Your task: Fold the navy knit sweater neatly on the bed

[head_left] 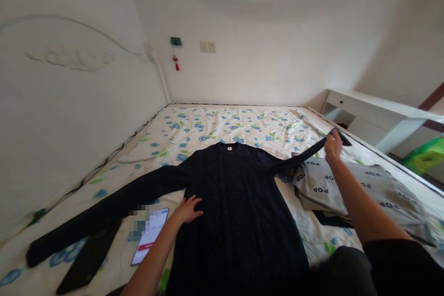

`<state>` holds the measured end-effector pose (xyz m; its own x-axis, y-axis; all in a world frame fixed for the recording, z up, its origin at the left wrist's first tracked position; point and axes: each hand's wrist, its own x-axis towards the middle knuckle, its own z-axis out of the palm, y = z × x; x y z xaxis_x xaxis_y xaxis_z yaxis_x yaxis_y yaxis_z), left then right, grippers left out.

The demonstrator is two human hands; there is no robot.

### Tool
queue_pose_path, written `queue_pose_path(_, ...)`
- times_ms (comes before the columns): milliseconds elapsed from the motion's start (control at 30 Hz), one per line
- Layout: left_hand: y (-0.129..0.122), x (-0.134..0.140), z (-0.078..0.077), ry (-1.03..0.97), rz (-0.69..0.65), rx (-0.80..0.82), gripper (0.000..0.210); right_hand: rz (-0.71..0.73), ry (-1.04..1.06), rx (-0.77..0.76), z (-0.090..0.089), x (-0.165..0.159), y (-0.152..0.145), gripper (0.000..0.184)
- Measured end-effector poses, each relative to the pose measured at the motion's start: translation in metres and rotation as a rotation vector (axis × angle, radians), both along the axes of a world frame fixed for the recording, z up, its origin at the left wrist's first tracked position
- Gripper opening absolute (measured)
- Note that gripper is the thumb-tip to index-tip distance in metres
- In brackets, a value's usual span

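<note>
Nearest, a dark flat thing [88, 256] and a lit phone [151, 236] lie on the bed [222, 122], left of the sweater [239, 212]. The dark sweater is spread out mid-bed, neck away from the person, one sleeve stretched out to the left. The left hand [190, 208] rests on its side edge, fingers spread. The right hand [333, 144], well apart, is clamped on the other sleeve near its cuff, above grey cloth [360, 185] printed "POP". Farther off stand a white desk [374, 108] and the wall, with a socket [207, 46] and red tassel [176, 65].
</note>
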<state>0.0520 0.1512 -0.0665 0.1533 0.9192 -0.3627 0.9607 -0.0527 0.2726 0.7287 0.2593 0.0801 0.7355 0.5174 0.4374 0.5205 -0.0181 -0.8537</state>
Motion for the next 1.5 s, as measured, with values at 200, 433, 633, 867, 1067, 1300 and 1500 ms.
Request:
queue_pose_path(200, -0.001, 0.001, -0.002, 0.06, -0.038, -0.03, 0.073, 0.654, -0.439, -0.053, -0.009, -0.263, 0.02, 0.066)
queue_pose_path(433, 0.002, -0.007, -0.013, -0.041, 0.037, 0.035, 0.063, 1.231, -0.792, -0.443, -0.144, -0.38, -0.061, 0.036)
queue_pose_path(633, 0.014, 0.01, 0.005, 0.167, 0.067, 0.244, 0.059, 0.736, -0.694, -0.668, -0.204, -0.267, -0.08, 0.048)
queue_pose_path(867, 0.032, 0.008, 0.006, 0.289, 0.106, 0.248, 0.069, 0.581, -0.681, -0.775, -0.219, -0.219, -0.059, 0.043)
queue_pose_path(1067, 0.031, 0.01, 0.003, 0.346, 0.106, 0.227, 0.075, 0.573, -0.592, -0.783, -0.231, -0.208, -0.028, 0.045)
queue_pose_path(1300, 0.026, 0.026, 0.003, 0.354, 0.001, 0.195, 0.068, 0.428, -0.501, -0.87, -0.263, -0.164, -0.024, 0.051)
queue_pose_path(1500, 0.024, 0.029, 0.016, 0.306, 0.026, 0.205, 0.062, 0.453, -0.454, -0.764, -0.271, -0.149, -0.02, 0.042)
